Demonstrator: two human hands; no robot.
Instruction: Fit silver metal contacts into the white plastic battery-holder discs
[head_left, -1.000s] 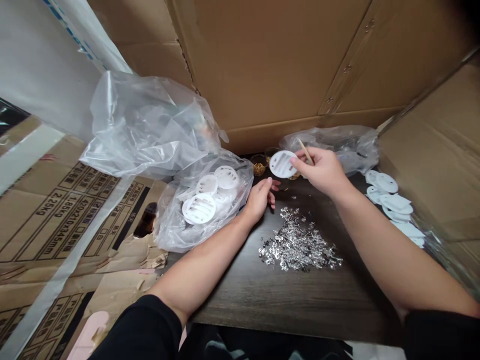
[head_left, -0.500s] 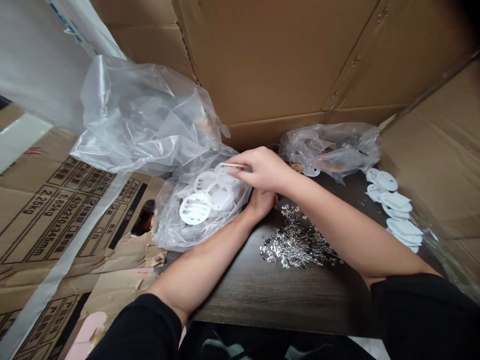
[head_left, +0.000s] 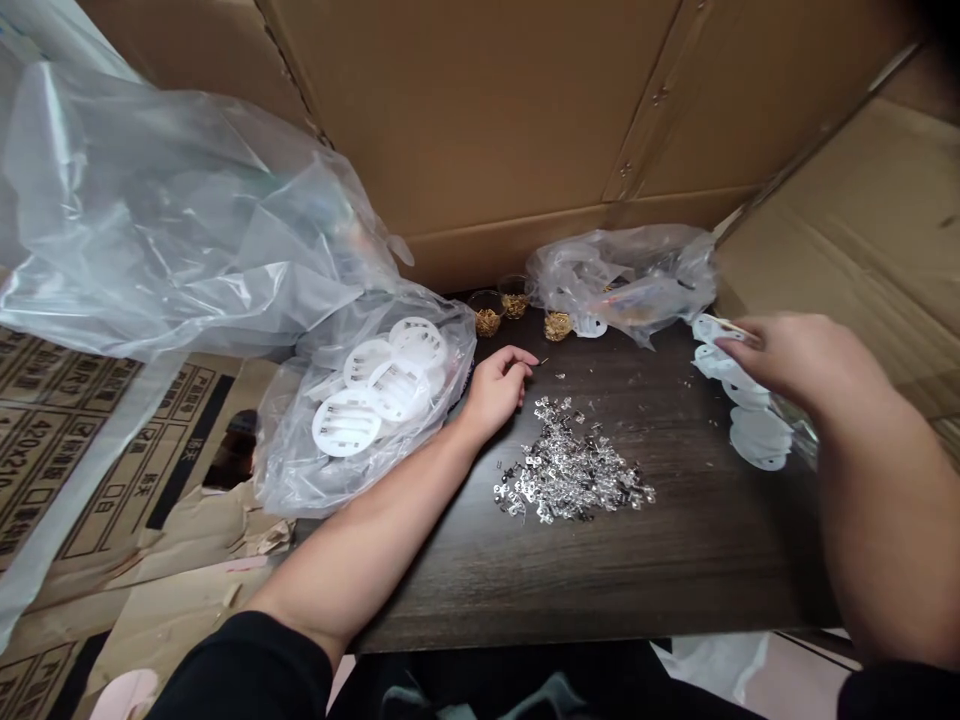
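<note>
Reaching, seemingly, for white discs [head_left: 759, 440] just beside it, my right grip [head_left: 786, 362] pinches a pale stick [head_left: 729, 325]; what my half-curled left grip [head_left: 496, 391] holds, I can't tell. Lifting a disc likely needs precision.

Tall cardboard wall [head_left: 480, 120] behind dark desk [head_left: 480, 600], metal staples [head_left: 660, 97] along its seam. Second cardboard panel [head_left: 847, 230] at right. Big clear bag [head_left: 172, 220], crumpled, at far left, above printed carton [head_left: 45, 410]. Pale tape [head_left: 112, 443] slanting across carton; dark hole [head_left: 234, 450] near its edge, torn flap [head_left: 202, 525] just below. Pink thing [head_left: 127, 692] at bottom left, partly cut off.
</note>
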